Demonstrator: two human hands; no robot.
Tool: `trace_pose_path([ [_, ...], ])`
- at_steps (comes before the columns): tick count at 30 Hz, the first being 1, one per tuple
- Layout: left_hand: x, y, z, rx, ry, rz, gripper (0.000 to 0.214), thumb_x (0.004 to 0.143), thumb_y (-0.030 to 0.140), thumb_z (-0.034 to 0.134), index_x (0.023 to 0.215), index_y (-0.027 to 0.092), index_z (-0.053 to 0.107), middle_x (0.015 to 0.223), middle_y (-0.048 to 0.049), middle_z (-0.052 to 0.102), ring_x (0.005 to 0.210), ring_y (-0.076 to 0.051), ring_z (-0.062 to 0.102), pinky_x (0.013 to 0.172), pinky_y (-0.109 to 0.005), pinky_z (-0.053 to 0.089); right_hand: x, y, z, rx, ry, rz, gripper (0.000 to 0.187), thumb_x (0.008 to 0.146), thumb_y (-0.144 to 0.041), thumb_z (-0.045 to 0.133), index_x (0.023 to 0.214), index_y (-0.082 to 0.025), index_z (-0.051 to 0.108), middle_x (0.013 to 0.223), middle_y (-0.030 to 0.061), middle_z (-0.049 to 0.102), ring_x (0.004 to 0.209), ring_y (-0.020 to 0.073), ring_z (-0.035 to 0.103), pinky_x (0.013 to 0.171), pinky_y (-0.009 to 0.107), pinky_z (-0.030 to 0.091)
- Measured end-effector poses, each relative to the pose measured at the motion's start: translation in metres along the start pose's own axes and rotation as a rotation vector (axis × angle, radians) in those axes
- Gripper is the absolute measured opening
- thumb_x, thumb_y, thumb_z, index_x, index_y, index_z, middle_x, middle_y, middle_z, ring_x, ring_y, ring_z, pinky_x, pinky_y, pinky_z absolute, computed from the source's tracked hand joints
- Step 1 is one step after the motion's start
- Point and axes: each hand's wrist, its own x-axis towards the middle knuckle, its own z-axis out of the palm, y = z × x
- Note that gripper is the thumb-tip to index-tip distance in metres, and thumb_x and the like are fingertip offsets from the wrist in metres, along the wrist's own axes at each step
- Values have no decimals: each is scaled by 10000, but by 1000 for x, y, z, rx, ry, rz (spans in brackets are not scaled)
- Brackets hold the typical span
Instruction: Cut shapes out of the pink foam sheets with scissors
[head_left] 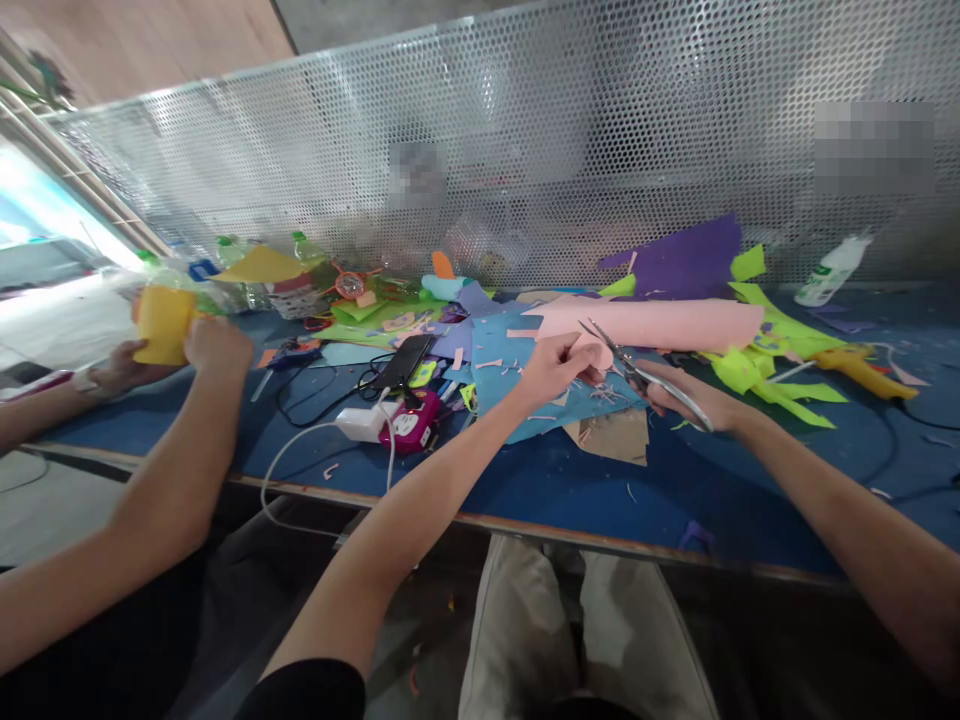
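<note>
My left hand (556, 372) is closed on a small rounded piece of pink paper (595, 352), held over the blue sheet (499, 375). In my right hand (686, 395) is a pair of scissors (631, 372), with its blades parted beside the pink piece. Whether the blades touch the paper I cannot tell. Behind both hands lies a rolled pink sheet (667, 322). Thin pink offcuts are scattered on the blue sheet, and a piece of brown card (619, 440) sticks out from under its front edge.
A co-worker's hands (217, 345) hold a yellow piece (165, 325) at the left. A magenta power adapter (411, 425) with cables lies left of my left arm. A yellow glue gun (862, 372) and white bottle (834, 270) are at the right. Perforated metal (525, 130) borders the table's back.
</note>
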Motion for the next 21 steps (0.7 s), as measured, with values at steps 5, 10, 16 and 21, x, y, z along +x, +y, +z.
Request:
trace_pose_path([
  [5, -2, 3, 0, 28, -47, -9, 419, 916, 549, 662, 853, 136, 628, 710, -70, 727, 686, -165, 752, 659, -265, 627, -2, 3, -1, -4, -15, 2, 540, 853, -771, 454, 1000, -263, 561, 759, 7, 553, 586, 187, 542, 556, 336, 475],
  [10, -3, 6, -1, 65, -66, 8, 405, 924, 533, 660, 895, 129, 653, 738, -84, 742, 689, -164, 751, 665, -272, 628, -4, 2, -3, -57, -14, -10, 535, 853, -770, 452, 992, -268, 574, 678, 3, 549, 559, 193, 497, 546, 347, 439],
  [16, -3, 3, -2, 68, -80, 6, 389, 938, 515, 646, 946, 127, 672, 761, -83, 746, 703, -171, 757, 675, -281, 633, -4, -7, -1, -125, 30, 3, 547, 843, -788, 435, 898, -258, 557, 651, 9, 537, 556, 192, 476, 509, 329, 397],
  [21, -1, -1, -3, 56, -77, 8, 368, 945, 488, 640, 959, 123, 679, 762, -88, 751, 709, -181, 762, 686, -298, 639, -1, -11, 4, -191, 86, 53, 517, 849, -761, 473, 766, -251, 505, 591, -12, 496, 512, 170, 461, 483, 300, 339],
])
